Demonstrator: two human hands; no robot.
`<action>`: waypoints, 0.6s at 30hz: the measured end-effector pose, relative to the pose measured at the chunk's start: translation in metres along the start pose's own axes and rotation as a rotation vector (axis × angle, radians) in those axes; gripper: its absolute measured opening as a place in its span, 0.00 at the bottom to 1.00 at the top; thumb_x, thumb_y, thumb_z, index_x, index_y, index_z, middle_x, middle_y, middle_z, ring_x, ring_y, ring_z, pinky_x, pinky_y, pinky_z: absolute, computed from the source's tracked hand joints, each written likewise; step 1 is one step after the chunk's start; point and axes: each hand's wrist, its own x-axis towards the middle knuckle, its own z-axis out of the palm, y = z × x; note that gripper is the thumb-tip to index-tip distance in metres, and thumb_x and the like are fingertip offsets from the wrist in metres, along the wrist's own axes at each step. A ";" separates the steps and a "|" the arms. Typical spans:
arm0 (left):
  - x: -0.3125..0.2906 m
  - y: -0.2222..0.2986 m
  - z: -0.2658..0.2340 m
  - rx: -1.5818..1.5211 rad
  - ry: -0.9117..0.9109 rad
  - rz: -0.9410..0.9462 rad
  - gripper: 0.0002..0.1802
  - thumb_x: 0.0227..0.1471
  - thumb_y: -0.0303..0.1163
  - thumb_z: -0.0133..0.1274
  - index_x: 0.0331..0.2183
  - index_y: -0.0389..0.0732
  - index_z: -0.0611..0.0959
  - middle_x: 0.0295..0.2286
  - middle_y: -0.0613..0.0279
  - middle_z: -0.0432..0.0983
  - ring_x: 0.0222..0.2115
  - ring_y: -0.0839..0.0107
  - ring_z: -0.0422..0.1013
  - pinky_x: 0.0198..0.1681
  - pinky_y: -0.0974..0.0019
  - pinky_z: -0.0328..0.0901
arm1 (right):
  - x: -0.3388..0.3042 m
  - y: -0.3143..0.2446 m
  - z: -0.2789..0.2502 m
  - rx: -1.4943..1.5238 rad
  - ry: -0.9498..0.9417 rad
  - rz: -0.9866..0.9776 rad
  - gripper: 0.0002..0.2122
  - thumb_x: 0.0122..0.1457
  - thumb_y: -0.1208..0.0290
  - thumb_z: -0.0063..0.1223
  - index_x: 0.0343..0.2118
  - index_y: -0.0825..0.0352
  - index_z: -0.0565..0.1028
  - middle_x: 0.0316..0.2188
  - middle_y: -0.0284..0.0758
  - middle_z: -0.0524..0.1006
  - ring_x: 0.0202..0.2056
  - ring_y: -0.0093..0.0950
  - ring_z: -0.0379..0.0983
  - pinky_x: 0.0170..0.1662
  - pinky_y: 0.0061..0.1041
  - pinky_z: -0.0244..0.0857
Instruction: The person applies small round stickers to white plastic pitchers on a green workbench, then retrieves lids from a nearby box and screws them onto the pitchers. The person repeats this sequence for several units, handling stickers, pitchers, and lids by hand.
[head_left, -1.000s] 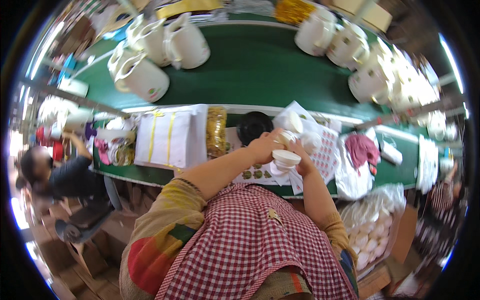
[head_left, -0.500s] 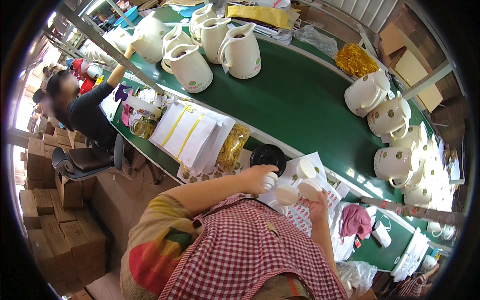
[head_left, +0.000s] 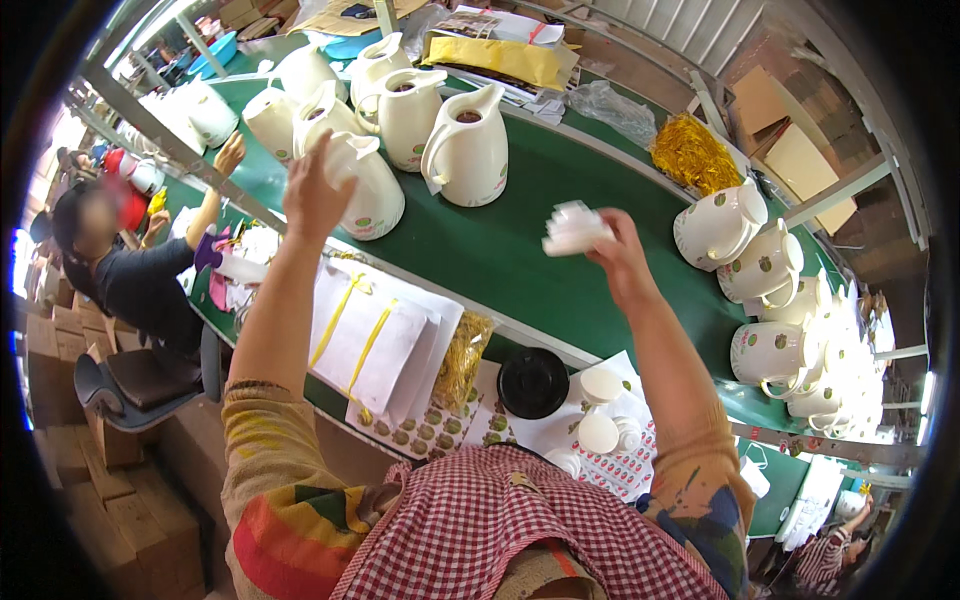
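Note:
My left hand (head_left: 316, 190) is raised at the near edge of the green work surface, its fingers spread. It overlaps the handle side of a cream thermos jug (head_left: 372, 195); whether it touches the jug I cannot tell. Over the middle of the surface my right hand (head_left: 622, 255) pinches a white plastic stopper (head_left: 577, 229), blurred by motion. More lidless cream jugs stand close by, among them one with a dark opening (head_left: 468, 150). In front of my body white round caps (head_left: 598, 433) lie on sticker sheets, beside a black round dish (head_left: 533, 383).
A stack of white paper tied with yellow ribbon (head_left: 365, 340) lies left of a bag of gold strands (head_left: 462, 360). More jugs (head_left: 770, 350) line the right side. A metal post (head_left: 165, 130) slants across the left, near a seated co-worker (head_left: 130, 270).
Both hands have moved forward from the caps by my body, the left toward the jugs, the right over the green surface with a white stopper. The co-worker's arm has drawn back.

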 end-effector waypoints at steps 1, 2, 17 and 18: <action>0.015 -0.006 0.006 0.040 0.006 -0.039 0.41 0.40 0.35 0.64 0.57 0.56 0.68 0.49 0.58 0.72 0.51 0.54 0.65 0.52 0.55 0.65 | 0.032 -0.007 0.016 -0.033 -0.025 -0.039 0.29 0.45 0.64 0.61 0.52 0.66 0.65 0.44 0.34 0.69 0.46 0.27 0.67 0.49 0.25 0.62; 0.028 -0.012 0.009 0.086 0.018 -0.078 0.40 0.41 0.34 0.63 0.57 0.57 0.68 0.50 0.61 0.72 0.52 0.55 0.65 0.52 0.56 0.65 | 0.063 -0.014 0.032 -0.063 -0.056 -0.083 0.29 0.45 0.64 0.63 0.51 0.67 0.66 0.43 0.34 0.70 0.45 0.26 0.67 0.48 0.24 0.63; 0.018 -0.080 0.073 0.076 -0.071 0.192 0.29 0.46 0.37 0.62 0.52 0.51 0.76 0.54 0.63 0.69 0.57 0.60 0.62 0.58 0.47 0.52 | 0.279 -0.008 0.183 -1.648 -0.130 -0.263 0.37 0.56 0.41 0.43 0.66 0.53 0.53 0.67 0.37 0.50 0.65 0.43 0.48 0.64 0.55 0.41; 0.017 -0.078 0.084 0.095 0.031 0.242 0.31 0.46 0.39 0.61 0.54 0.51 0.74 0.56 0.63 0.67 0.58 0.60 0.61 0.58 0.44 0.49 | 0.285 0.005 0.170 -1.619 -0.086 -0.305 0.38 0.56 0.38 0.42 0.66 0.52 0.51 0.68 0.37 0.49 0.65 0.43 0.48 0.64 0.55 0.41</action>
